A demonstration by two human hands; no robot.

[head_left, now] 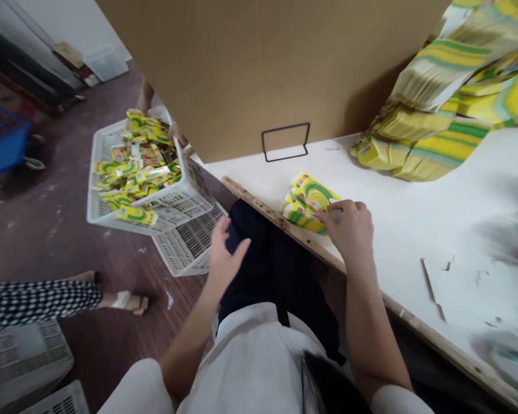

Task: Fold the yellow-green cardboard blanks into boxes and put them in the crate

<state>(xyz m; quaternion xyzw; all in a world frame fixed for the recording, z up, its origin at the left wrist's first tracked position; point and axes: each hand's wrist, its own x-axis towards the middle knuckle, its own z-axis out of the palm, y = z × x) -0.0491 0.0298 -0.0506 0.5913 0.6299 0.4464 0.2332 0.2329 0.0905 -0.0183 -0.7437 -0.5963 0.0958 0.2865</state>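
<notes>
White table (pixel 392 224): biggest item, wood strip (pixel 306 241) along the edge nearest the wearer. Cardboard panel (pixel 259 75) stands upright across its far side, reaching the left corner. Big pile of flat yellow-green cartons (pixel 449 115) stacked in bundles past the panel's right end, well in from the wood-trimmed edge.

White crate (pixel 175 213) just off the table's left corner, heaped with small yellow packs (pixel 142 167); one pack lies across its near rim. Second white crate (pixel 185 247) lower down, partly under the first.

Right hand (pixel 347 227): over the wood-trimmed edge, thumb and fingertips on the cartons below. Contact yes; can't tell if it's clamped or just resting. Left hand (pixel 227 256): in the air off that edge, near the second crate, thumb and fingers apart, nothing in it.

Small group of yellow-green cartons (pixel 313 195) lies just inside the wood-trimmed edge, toward the left corner. Black wire frame (pixel 286 127) at the panel's foot, near the same corner.
</notes>
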